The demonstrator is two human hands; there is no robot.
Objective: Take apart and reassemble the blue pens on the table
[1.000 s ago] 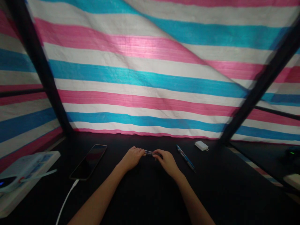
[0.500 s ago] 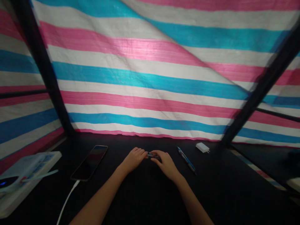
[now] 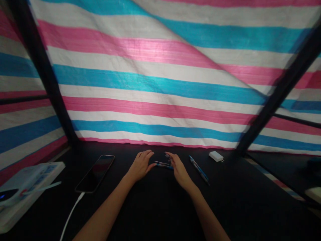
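Observation:
My left hand [image 3: 141, 166] rests at the middle of the black table, its thumb spread away from the fingers and nothing in it. Facing it, my right hand [image 3: 178, 170] has its fingers stretched and slightly bent. Between the two hands lie slim pens [image 3: 162, 164], dark and blue, side by side across the table; their right ends reach the right hand. A small shiny piece [image 3: 167, 156] shows by the right fingertips, too small to make out. Right of that hand, a blue pen [image 3: 199, 169] lies slantwise on the table.
On the left lies a dark phone [image 3: 95, 174] with a white cable [image 3: 71, 214] plugged in. Beyond it is a white box-like object [image 3: 47, 174] at the table's left edge. A white charger plug [image 3: 216, 156] sits at the back right. Black frame posts and striped sheeting [image 3: 150, 110] enclose the table.
My hands have drawn apart and their fingers have opened from the dark object they were gripping together. Pens now show lying between them.

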